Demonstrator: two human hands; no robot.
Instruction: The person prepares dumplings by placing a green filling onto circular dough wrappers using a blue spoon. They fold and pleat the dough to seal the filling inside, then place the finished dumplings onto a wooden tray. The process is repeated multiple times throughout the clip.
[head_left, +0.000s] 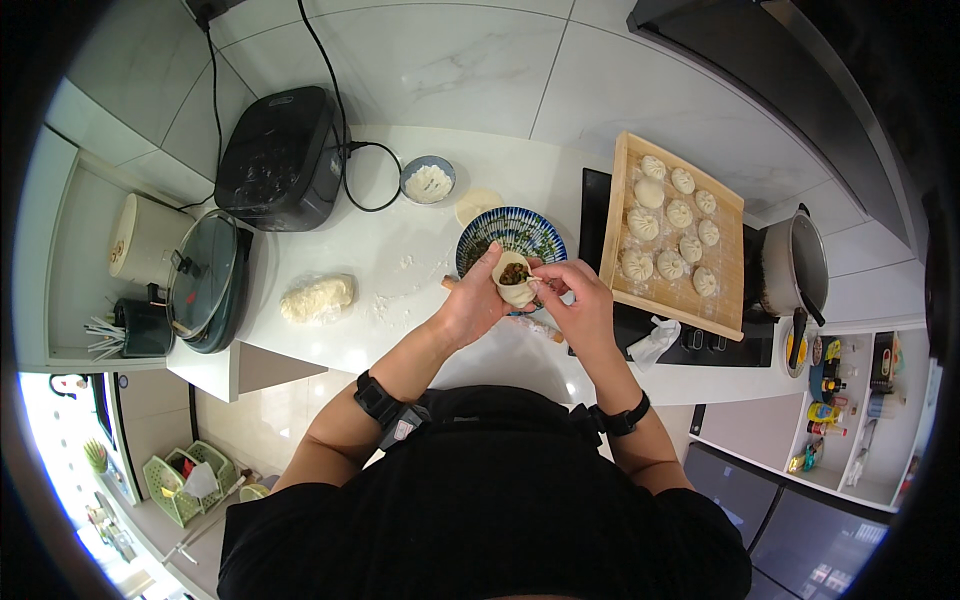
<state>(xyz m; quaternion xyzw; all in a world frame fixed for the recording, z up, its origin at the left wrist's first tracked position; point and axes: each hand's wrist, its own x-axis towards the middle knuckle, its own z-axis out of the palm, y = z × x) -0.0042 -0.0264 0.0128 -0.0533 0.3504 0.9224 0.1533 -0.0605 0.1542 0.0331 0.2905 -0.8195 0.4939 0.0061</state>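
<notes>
My left hand (474, 304) cradles a dough wrapper with dark chopped filling (514, 276), its top still unclosed. The fingertips of my right hand (574, 296) pinch the wrapper's right edge. Both hands are over the near side of a blue-and-white patterned bowl (523, 229) with filling in it. A flat round wrapper (477, 204) lies on the counter behind the bowl. Beneath my hands lies a floured wooden rolling pin (537, 328), its middle hidden. To the right, pleated buns (669, 264) sit on a wooden tray (677, 311). A lump of dough in plastic wrap (317, 298) rests at left.
A small bowl of flour (427, 181) stands behind the patterned bowl. At back left is a black appliance (281, 161) with a looping cord; a lidded pan (204, 285) stands nearer. The tray rests over a black cooktop (626, 324), with a pot (793, 262) and white cloth (655, 342) nearby.
</notes>
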